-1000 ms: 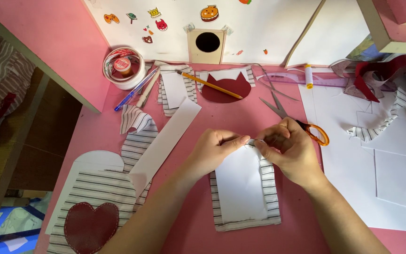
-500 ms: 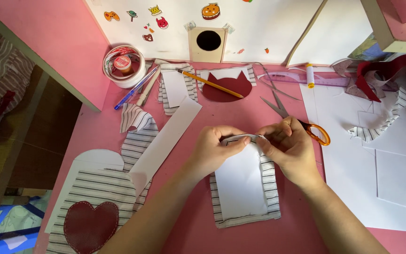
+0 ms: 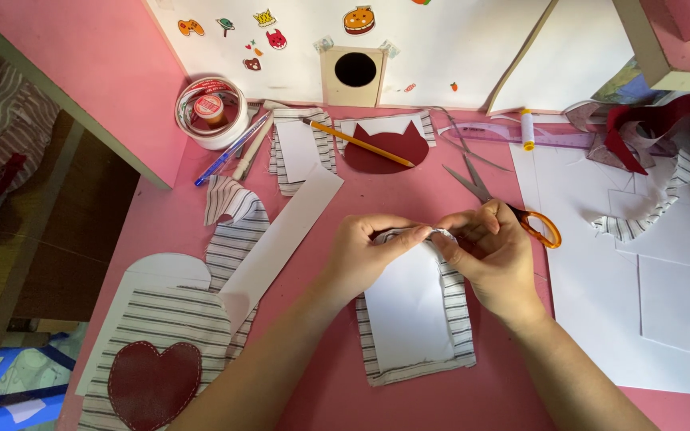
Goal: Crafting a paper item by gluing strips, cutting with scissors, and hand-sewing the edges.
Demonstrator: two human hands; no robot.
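A pink worktop (image 3: 409,183) fills the view, backed by a white board with small cartoon stickers (image 3: 457,48). One large white paper sheet (image 3: 648,303) covers its right side. At lower left lies one rounded striped fabric panel (image 3: 165,343) bearing a dark red heart. At the centre lies one striped fabric piece (image 3: 457,319) with a white card on top; its long axis runs away from the person, top end pointing toward the board. The left hand (image 3: 365,255) and right hand (image 3: 493,255) meet at that top edge, each pinching the fabric folded over the card. One pair of orange-handled scissors (image 3: 541,227) lies just beyond the right hand. One tape roll (image 3: 211,112), one pencil (image 3: 357,142) and one blue pen (image 3: 229,150) lie farther back.
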